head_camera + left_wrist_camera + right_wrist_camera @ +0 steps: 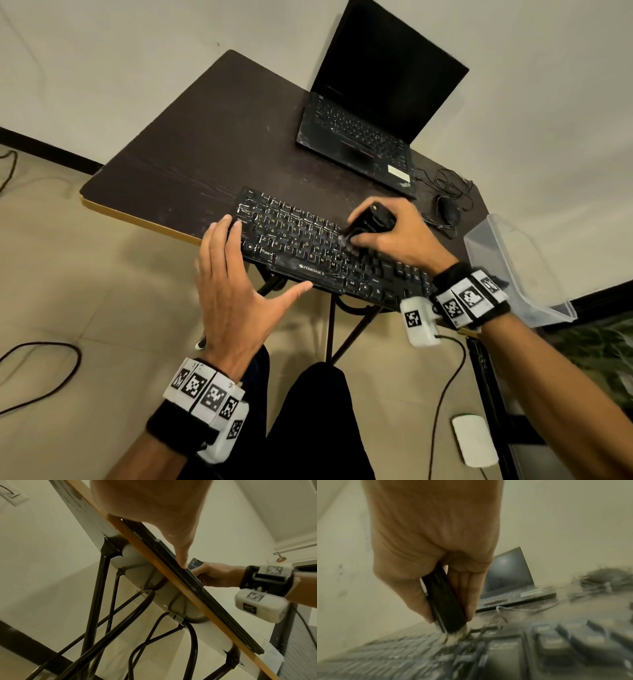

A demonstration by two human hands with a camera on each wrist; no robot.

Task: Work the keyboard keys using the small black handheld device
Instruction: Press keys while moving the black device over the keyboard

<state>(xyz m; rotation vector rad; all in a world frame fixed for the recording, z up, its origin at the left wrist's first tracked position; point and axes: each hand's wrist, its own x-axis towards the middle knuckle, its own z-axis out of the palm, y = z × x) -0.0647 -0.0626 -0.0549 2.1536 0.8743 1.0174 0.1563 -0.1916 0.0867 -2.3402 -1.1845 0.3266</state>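
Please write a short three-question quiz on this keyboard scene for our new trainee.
1. True or false: the right hand holds the small black device.
2. Where does the left hand sit? A) on the laptop B) at the left end of the keyboard C) on the mouse
3. Fill in: the device's pale tip meets the keyboard's ____.

Key: 1 true; 2 B; 3 keys.
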